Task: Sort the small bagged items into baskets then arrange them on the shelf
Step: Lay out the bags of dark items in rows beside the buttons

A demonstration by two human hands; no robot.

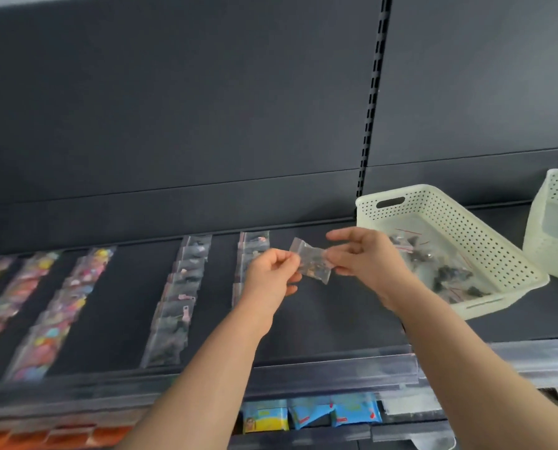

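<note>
Fingers [288,260] of left hand [268,277] and right hand [368,258] pinch clear bag [313,265]

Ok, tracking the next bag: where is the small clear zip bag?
Head view, centre: the small clear zip bag is pinched between left hand and right hand, over the dark shelf, left of the cream perforated basket.

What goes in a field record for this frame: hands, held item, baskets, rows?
left hand: pinches one end of the small clear bag
right hand: pinches its other end
bag position: above the shelf, off it
near basket: white, on the shelf at right, holds dark bagged items
far basket: white, at right edge, contents unclear
shelf rows: colourful bags left, darker bags in the middle
</note>
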